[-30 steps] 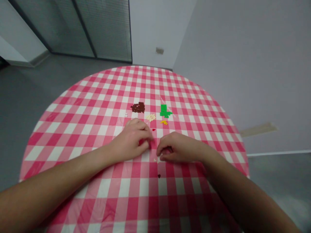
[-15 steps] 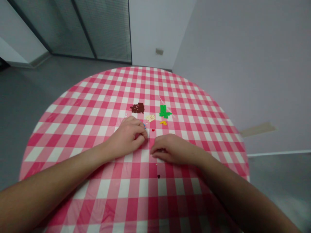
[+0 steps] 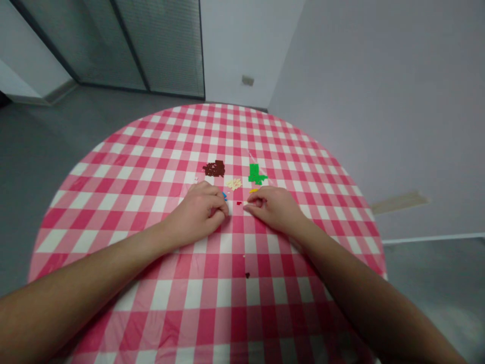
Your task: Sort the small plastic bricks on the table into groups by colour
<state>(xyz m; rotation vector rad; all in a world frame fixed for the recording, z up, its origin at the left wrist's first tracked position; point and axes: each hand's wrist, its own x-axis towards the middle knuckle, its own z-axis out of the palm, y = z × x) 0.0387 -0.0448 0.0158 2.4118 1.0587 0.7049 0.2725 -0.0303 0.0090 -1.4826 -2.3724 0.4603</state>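
Observation:
My left hand (image 3: 202, 206) rests on the checked tablecloth with its fingers curled in. What it holds, if anything, is hidden. Small blue pieces (image 3: 225, 196) show just past its fingertips. Across from it, my right hand (image 3: 276, 206) is by the yellow pieces (image 3: 253, 190), thumb and forefinger a little apart, and no held piece can be seen. A small red piece (image 3: 239, 203) lies between the two hands. Beyond them are a cluster of cream pieces (image 3: 234, 184), a dark brown heap (image 3: 214, 169) and a group of green pieces (image 3: 256, 174).
The round table wears a pink-and-white checked cloth (image 3: 162, 293). Nearer to me lie a tiny dark brown piece (image 3: 247, 275) and a pale speck (image 3: 244, 256). Some pale pink bits (image 3: 196, 179) lie beyond my left hand. A wall stands close on the right.
My right hand has moved away from me and slightly right, up to the yellow pieces, with its thumb and forefinger parted. My left hand has barely moved.

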